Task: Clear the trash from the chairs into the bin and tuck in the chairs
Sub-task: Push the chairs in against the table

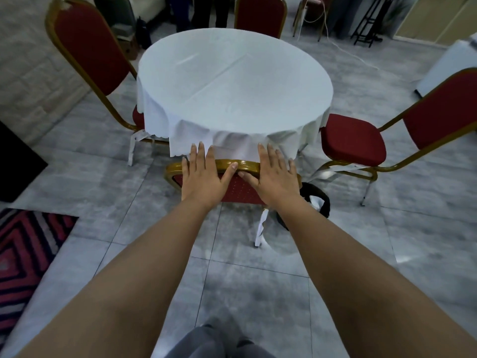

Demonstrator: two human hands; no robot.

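Note:
A red chair with a gold frame [246,165] stands right in front of me, its seat hidden under the white-clothed round table [232,81]. My left hand [204,174] and my right hand [273,174] lie flat on the top of its backrest, fingers spread, thumbs nearly touching. A black bin [318,200] with white paper in it sits on the floor just right of this chair. A second red chair [361,140] on the right is pulled away from the table, its seat bare. A third [87,52] stands at the left, a fourth [260,14] at the far side.
A red and black patterned rug [25,251] lies at the lower left. A black object [15,164] sits at the left edge. People's legs [206,11], a white cable [343,47] and a black stand [369,21] are beyond the table. Grey tiled floor surrounds everything.

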